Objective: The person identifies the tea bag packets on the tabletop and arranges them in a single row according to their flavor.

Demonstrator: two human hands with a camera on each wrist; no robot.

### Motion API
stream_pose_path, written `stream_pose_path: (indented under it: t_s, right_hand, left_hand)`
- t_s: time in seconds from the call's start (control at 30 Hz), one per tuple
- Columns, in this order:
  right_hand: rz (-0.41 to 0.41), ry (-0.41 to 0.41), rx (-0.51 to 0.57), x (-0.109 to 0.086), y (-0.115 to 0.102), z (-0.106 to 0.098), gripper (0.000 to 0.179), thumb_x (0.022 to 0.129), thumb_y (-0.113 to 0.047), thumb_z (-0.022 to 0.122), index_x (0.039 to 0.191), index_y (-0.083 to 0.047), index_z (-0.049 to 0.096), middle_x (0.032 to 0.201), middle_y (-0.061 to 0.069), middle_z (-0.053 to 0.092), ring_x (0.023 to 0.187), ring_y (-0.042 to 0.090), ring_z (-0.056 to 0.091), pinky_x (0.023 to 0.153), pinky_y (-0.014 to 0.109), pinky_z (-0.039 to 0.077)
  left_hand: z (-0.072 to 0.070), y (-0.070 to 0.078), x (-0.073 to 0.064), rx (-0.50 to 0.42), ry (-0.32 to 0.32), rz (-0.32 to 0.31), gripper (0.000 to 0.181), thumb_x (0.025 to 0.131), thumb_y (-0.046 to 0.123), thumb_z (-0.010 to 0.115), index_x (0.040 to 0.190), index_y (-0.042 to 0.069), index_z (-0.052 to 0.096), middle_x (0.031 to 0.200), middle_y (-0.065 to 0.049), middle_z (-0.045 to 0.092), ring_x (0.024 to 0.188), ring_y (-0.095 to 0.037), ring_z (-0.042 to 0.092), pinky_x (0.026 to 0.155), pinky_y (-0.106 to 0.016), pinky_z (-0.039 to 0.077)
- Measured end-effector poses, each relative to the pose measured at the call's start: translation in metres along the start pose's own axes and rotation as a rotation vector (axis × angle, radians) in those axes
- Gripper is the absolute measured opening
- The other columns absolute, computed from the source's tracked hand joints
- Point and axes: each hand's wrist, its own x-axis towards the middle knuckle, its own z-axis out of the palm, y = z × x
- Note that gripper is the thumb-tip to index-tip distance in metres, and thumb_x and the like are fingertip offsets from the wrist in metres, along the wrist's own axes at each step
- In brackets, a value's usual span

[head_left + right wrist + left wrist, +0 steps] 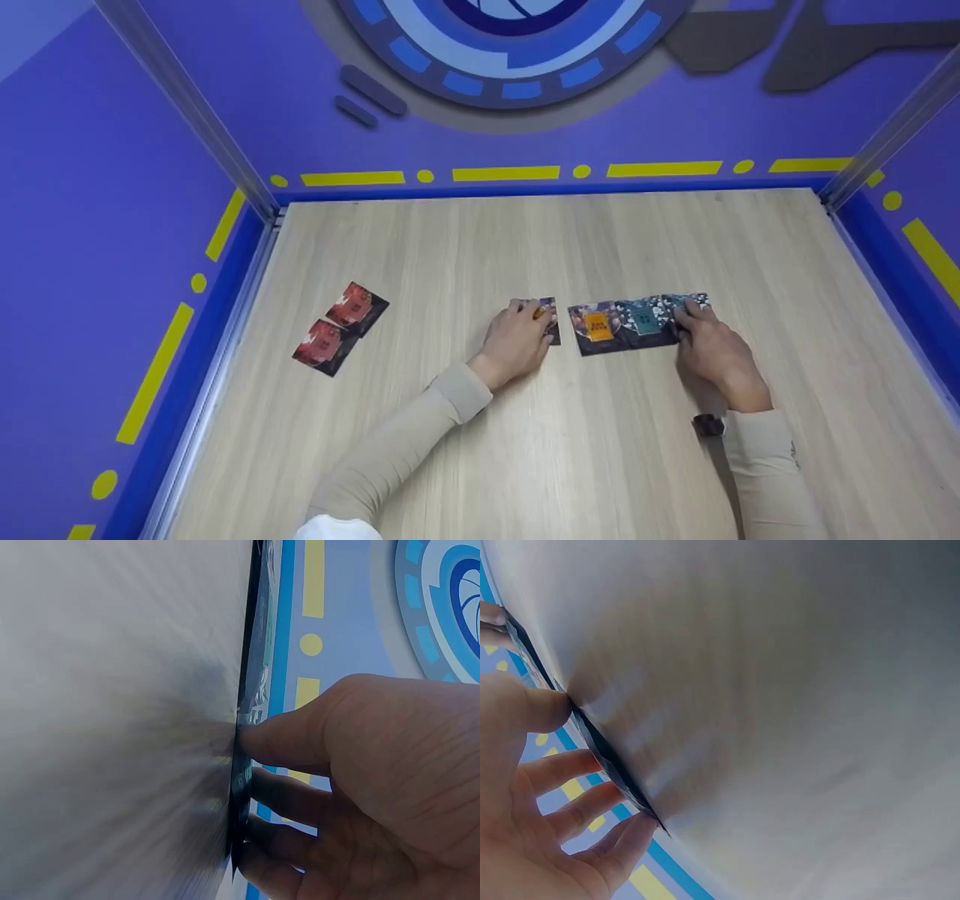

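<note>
Extended fingers of the left hand [517,339] touch a dark, flat, printed packet [554,324] just left of an orange-and-teal-labelled packet row [637,322], the right hand [720,354] similarly touching its right end

The tabletop [465,251] is showing a smooth wood grain with a faint sheen, the packets [598,327] are gleaming like glossy plastic film, the sleeves [405,448] are looking like matt cloth, and the corner post [191,105] is shining like metal.
</note>
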Motion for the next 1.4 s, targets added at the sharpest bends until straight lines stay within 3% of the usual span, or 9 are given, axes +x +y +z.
stream_pose_path:
  t_s: [0.47, 0.97, 1.4]
  right_hand:
    - [0.002, 0.021, -0.002, 0.0, -0.002, 0.001, 0.049, 0.107, -0.009, 0.051, 0.154, 0.007, 0.05, 0.163, 0.035, 0.037, 0.146, 0.062, 0.037, 0.109, 0.075, 0.042]
    - [0.011, 0.002, 0.011, 0.001, -0.001, 0.0, 0.05, 0.108, -0.01, 0.051, 0.155, 0.006, 0.048, 0.164, 0.034, 0.036, 0.147, 0.061, 0.036, 0.111, 0.075, 0.041]
    - [0.015, -0.01, 0.024, 0.0, -0.001, 0.0, 0.051, 0.108, -0.011, 0.049, 0.157, 0.005, 0.047, 0.166, 0.033, 0.035, 0.151, 0.06, 0.031, 0.116, 0.074, 0.037]
  left_hand:
    - [0.001, 0.012, -0.001, 0.002, -0.025, 0.035, 0.05, 0.111, 0.045, 0.051, 0.151, 0.016, 0.062, 0.148, -0.012, 0.062, 0.132, -0.035, 0.061, 0.104, -0.045, 0.059]
    - [0.003, 0.016, -0.002, 0.05, -0.019, 0.071, 0.052, 0.111, 0.05, 0.049, 0.153, 0.022, 0.06, 0.147, -0.009, 0.062, 0.127, -0.03, 0.063, 0.103, -0.042, 0.058]
    - [0.001, 0.009, 0.0, 0.054, 0.01, 0.065, 0.052, 0.109, 0.052, 0.051, 0.15, 0.023, 0.064, 0.147, -0.007, 0.062, 0.126, -0.03, 0.062, 0.099, -0.043, 0.056]
